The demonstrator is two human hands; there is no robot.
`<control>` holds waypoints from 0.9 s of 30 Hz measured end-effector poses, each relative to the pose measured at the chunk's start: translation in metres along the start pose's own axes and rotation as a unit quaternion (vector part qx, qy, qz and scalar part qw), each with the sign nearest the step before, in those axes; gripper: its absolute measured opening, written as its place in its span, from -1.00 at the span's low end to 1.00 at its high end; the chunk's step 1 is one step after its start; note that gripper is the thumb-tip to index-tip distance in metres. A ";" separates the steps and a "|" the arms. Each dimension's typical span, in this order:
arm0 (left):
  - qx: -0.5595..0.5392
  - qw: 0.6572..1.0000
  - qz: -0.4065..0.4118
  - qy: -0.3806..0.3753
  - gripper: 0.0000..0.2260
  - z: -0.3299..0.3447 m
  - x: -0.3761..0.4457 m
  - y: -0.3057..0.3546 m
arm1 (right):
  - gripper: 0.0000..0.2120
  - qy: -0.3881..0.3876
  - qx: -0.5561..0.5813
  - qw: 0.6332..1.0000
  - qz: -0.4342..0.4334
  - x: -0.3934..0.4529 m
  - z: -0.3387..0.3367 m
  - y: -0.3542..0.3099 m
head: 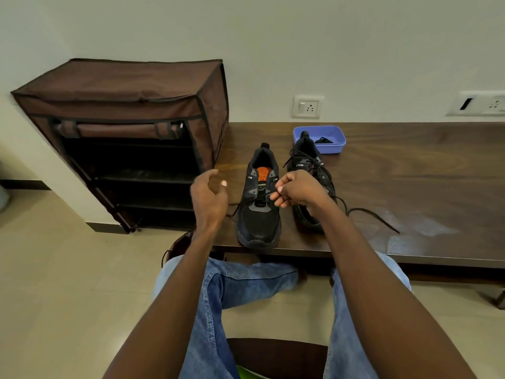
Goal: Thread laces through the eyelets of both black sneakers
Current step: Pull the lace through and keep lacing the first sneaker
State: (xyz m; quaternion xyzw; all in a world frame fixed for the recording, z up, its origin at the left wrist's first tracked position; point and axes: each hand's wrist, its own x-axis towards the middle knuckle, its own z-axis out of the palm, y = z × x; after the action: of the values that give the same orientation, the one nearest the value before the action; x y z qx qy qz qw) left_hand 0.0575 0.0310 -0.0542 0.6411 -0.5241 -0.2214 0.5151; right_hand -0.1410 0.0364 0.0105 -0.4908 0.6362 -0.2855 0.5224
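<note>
Wooden table [410, 170]: two sneakers [259, 214], blue tray [334, 149].

two sneakers [259, 203] side by side on the table [410, 187] — tub [332, 142] behind the right one.

the light is soft, even and moderately bright, with faint shadows. pale glare patches lie on the dark table [410, 222] at the right. the shoe rack [128, 170] interior falls into near black. wide-angle distortion bends the edges; focus is slightly soft throughout.
</note>
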 end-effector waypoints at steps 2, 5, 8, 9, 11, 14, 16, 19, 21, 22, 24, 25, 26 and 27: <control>-0.037 0.988 0.022 -0.147 -0.76 0.007 0.000 0.006 | -0.96 0.018 0.008 0.999 -0.030 0.003 0.001 0.005; -0.077 0.954 0.035 -0.289 -0.74 0.019 -0.003 0.012 | -0.90 0.057 -0.019 0.997 -0.039 0.014 0.001 0.011; -0.071 0.948 0.040 -0.308 -0.79 0.027 -0.003 0.011 | -0.91 0.075 -0.006 0.997 -0.021 0.019 0.002 0.011; -0.068 0.950 0.036 -0.303 -0.82 0.029 -0.003 0.009 | -0.94 0.075 0.002 0.997 -0.012 0.021 0.002 0.011; -0.076 0.952 0.022 -0.297 -0.85 0.031 -0.003 0.007 | -0.92 0.072 0.003 0.997 0.002 0.023 0.002 0.010; -0.081 0.954 0.018 -0.288 -0.85 0.033 -0.005 0.006 | -0.85 0.062 0.019 0.998 -0.004 0.025 0.004 0.008; -0.079 0.958 0.031 -0.275 -0.86 0.034 -0.006 0.006 | -0.81 0.065 0.038 0.997 -0.007 0.026 0.006 0.008; -0.078 0.964 0.045 -0.248 -0.86 0.036 -0.007 0.005 | -0.82 0.085 0.049 0.995 0.004 0.029 0.009 0.010; -0.048 0.972 0.067 -0.218 -0.87 0.040 -0.009 0.004 | -0.85 0.085 0.054 0.995 0.003 0.031 0.011 0.011; -0.022 0.977 0.085 -0.194 -0.88 0.043 -0.009 0.003 | -0.86 0.085 0.055 0.995 0.003 0.032 0.012 0.013; 0.043 0.983 0.105 -0.145 -0.89 0.048 -0.006 -0.001 | -0.86 0.096 0.044 0.994 0.008 0.037 0.014 0.016; 0.078 0.982 0.111 -0.132 -0.88 0.050 -0.004 -0.003 | -0.87 0.108 0.034 0.994 0.007 0.040 0.014 0.018; 0.111 0.978 0.118 -0.128 -0.87 0.051 -0.003 -0.004 | -0.89 0.124 0.022 0.992 0.004 0.042 0.013 0.019; 0.139 0.973 0.127 -0.131 -0.86 0.053 -0.001 -0.006 | -0.90 0.140 0.012 0.990 0.003 0.044 0.013 0.020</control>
State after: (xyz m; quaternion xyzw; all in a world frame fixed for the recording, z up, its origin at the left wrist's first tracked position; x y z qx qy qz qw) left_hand 0.0163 0.0089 -0.0791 0.6002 -0.6898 -0.1608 0.3717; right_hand -0.1343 0.0050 -0.0281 -0.4379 0.7013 -0.3573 0.4343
